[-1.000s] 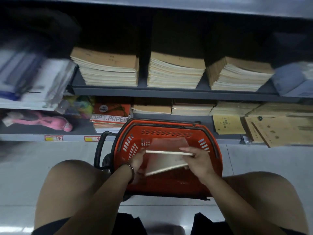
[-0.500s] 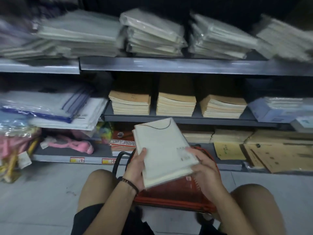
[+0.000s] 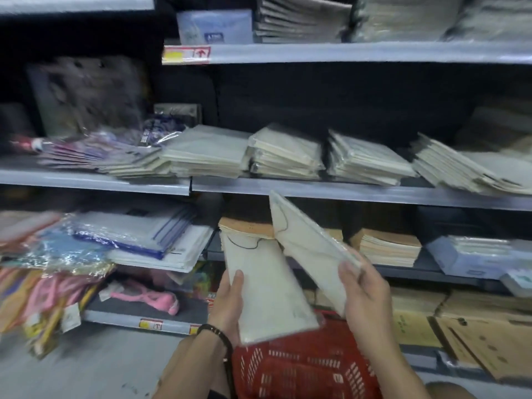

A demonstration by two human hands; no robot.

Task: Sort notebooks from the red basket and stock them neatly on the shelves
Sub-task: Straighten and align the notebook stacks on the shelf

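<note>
Notebooks, two, lower centre: left notebook [image 3: 264, 289] clamped in left grip [image 3: 227, 306], thumb on cover; right notebook [image 3: 305, 249], tilted, clamped in right grip [image 3: 364, 295]; basket [image 3: 302, 370] below.

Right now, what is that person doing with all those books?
A person is sorting notebooks in front of shop shelves. Their left hand holds one pale notebook, and their right hand holds a second notebook tilted up beside it. Both are above the red basket. Stacks of similar notebooks lie on the shelf just above; neither held one is on it yet.
</note>
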